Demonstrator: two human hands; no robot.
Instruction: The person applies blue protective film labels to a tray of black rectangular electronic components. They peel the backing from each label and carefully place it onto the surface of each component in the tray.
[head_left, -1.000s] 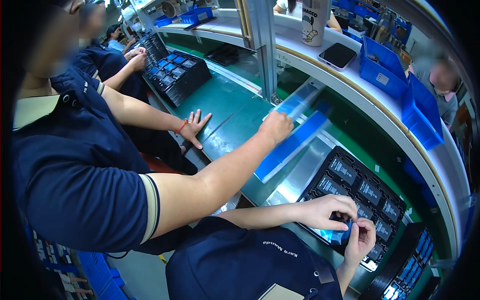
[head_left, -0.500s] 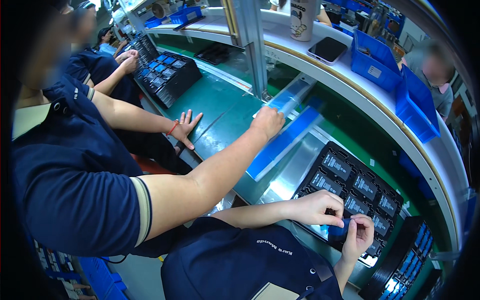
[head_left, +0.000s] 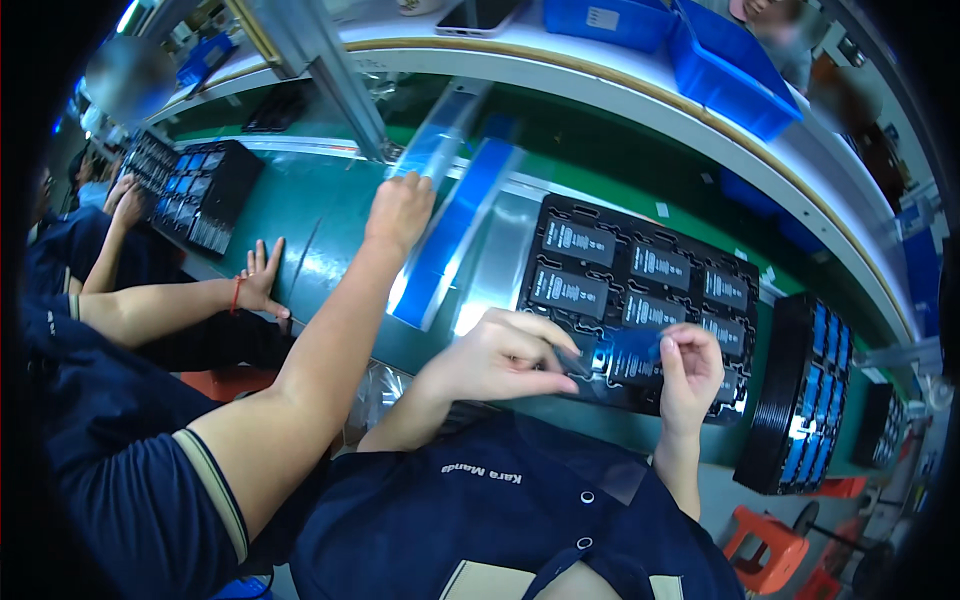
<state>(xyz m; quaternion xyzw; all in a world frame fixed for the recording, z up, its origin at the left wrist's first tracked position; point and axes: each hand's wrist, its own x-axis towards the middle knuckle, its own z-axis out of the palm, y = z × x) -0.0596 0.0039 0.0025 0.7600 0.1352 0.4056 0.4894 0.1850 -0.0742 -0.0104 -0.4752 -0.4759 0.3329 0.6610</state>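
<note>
Over a black tray (head_left: 618, 228) of flat grey battery packs, my right hand (head_left: 692, 372) pinches a piece of translucent blue film (head_left: 638, 346) between thumb and fingertips. My left hand (head_left: 505, 358) is to the left of it, above the tray's near left corner. Its thumb and forefinger are curled round a dark, thin piece that I cannot make out. Whether that piece joins the blue film is unclear. Through the film, a battery pack in the tray shows faintly.
A person at my left rests one hand (head_left: 402, 212) by long blue-and-clear strips (head_left: 458, 225) and the other flat on the green bench (head_left: 335, 185). A stack of black trays (head_left: 785, 400) stands at right. Blue bins (head_left: 735, 75) and a phone (head_left: 480, 15) sit on the shelf.
The view has swung right and down. My hands have moved apart, and the blue film is now spread between them. The neighbour's hands keep about the same places on the bench.
</note>
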